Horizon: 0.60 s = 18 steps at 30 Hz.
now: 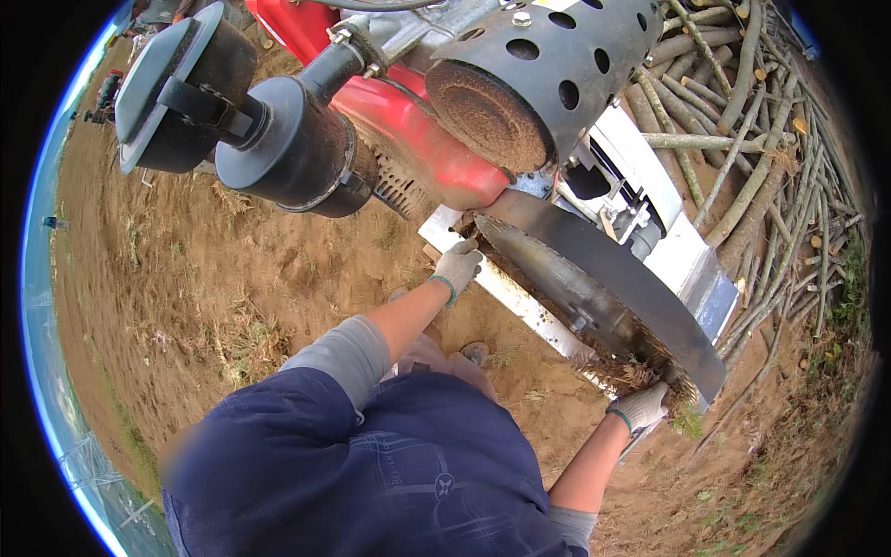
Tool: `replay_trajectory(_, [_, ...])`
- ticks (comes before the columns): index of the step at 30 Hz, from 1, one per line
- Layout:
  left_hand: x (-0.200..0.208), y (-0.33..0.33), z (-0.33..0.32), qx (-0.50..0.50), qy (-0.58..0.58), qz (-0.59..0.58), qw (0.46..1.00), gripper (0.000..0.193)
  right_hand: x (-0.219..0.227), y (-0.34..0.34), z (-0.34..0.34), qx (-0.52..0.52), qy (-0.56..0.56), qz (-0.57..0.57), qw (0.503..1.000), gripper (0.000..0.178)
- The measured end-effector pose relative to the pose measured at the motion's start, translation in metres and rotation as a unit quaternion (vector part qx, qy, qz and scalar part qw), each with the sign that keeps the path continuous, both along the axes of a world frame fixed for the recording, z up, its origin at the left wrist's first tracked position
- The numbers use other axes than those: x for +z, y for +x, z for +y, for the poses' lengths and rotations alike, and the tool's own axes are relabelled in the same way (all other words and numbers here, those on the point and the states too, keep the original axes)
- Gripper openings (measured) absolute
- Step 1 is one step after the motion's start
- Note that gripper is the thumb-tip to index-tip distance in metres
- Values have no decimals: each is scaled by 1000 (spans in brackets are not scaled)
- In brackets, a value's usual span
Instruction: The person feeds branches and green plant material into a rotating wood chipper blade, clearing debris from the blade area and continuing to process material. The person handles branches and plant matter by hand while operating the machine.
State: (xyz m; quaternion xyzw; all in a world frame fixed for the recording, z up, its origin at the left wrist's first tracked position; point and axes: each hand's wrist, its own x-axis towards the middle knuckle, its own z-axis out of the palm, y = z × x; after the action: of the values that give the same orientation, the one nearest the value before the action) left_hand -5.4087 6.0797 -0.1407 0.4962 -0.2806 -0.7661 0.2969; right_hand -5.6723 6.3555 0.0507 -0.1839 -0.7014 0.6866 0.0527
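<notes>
A large engine-driven machine stands in front of me, with a broad dark metal wheel cover (613, 260) curving over its near side. Its underside is rusty, and dry brown plant debris (626, 371) is lodged at the lower right end. My left hand (460, 265), in a whitish knit glove with a green cuff, is closed at the cover's left end, next to the white frame bar (529, 309). At the right end my right hand (640, 407), gloved alike, has its fingers curled in by the debris. What either hand grips is hidden.
Above the cover are a red engine housing (422, 125), a perforated dark cylinder (548, 79) and a black canister air filter (288, 144). Cut branches (742, 139) lie piled at the right. Bare brown soil (186, 269) with dry tufts spreads to the left.
</notes>
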Motion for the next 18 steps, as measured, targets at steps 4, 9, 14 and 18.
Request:
replay_trajectory(4, [-41,-28,-21,9,27,76,997,41,25,20,-17,13,36,-19,999,45])
replay_trajectory(9, [-59,-34,-43,-20,21,157,987,14,25,14,-9,42,-15,-18,999,66])
replay_trajectory(14, [-51,-22,-46,-42,-8,133,990,12,27,23,-15,94,-127,-22,987,61])
replay_trajectory(18, [-45,-22,-48,-26,-20,119,992,12,32,69,-48,78,-68,98,990,42])
